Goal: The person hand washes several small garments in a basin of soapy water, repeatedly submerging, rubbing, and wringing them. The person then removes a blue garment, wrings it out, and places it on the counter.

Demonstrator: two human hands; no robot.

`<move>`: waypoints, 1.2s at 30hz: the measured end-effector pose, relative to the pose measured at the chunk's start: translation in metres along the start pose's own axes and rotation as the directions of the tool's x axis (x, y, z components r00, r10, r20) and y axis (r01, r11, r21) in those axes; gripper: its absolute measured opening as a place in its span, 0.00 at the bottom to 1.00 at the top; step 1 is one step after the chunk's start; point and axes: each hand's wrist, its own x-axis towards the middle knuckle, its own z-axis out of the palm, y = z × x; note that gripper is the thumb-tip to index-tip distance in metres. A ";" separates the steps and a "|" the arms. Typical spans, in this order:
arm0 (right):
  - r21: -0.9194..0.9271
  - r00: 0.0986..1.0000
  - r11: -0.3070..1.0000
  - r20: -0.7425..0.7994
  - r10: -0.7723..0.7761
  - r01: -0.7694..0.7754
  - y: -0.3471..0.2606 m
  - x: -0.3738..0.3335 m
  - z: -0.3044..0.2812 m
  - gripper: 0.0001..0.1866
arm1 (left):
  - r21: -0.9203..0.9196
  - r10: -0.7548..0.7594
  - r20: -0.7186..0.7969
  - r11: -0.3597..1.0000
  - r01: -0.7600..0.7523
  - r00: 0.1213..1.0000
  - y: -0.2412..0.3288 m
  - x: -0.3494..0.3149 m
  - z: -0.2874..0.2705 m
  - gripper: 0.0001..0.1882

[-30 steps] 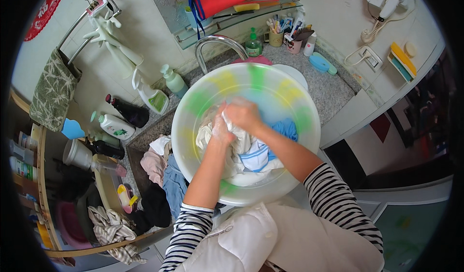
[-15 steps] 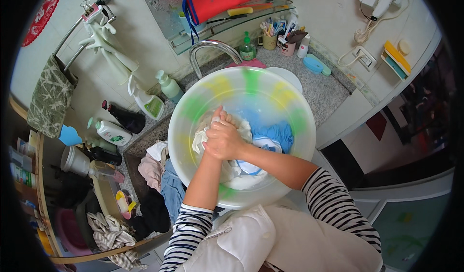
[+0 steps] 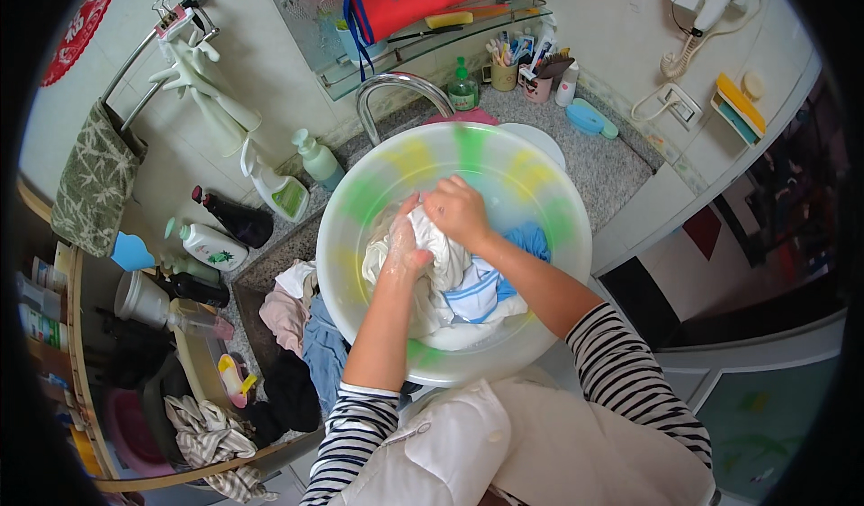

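We grip the white cloth [image 3: 436, 247] between our left hand [image 3: 403, 247] and right hand [image 3: 457, 213], some fingertips hidden; the basin [image 3: 564, 223] surrounds both. This looks like scrubbing; another rub calls for firm grips.

The 2 forearms reach up and inward, the left forearm [image 3: 385, 322] steeply and the right forearm [image 3: 537, 281] on a longer slant, so that the hands come close together in front of the body. The left hand [image 3: 405, 236] stands on edge, wet at the wrist, its thumb pointing right and its fingers partly hidden. The right hand [image 3: 457, 212] is back upward, its fingers curled under.
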 end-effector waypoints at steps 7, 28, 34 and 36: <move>-0.110 0.996 0.994 0.084 -0.006 0.015 0.008 0.004 -0.003 0.06 | 0.043 0.069 0.089 0.996 -0.073 0.994 -0.003 0.011 -0.017 0.18; -0.082 0.958 0.962 0.099 0.267 -0.260 0.012 0.010 -0.011 0.04 | -0.020 0.000 0.314 1.000 0.007 0.949 -0.004 0.015 -0.032 0.14; -0.130 0.992 0.990 0.121 -0.039 0.055 -0.038 -0.002 0.005 0.03 | -0.150 0.079 0.817 0.986 0.078 0.571 -0.013 0.077 -0.075 0.12; 0.065 0.997 0.995 -0.005 0.076 -0.076 -0.004 0.003 -0.002 0.03 | -0.112 0.065 0.328 0.993 -0.030 0.942 -0.013 0.016 -0.021 0.13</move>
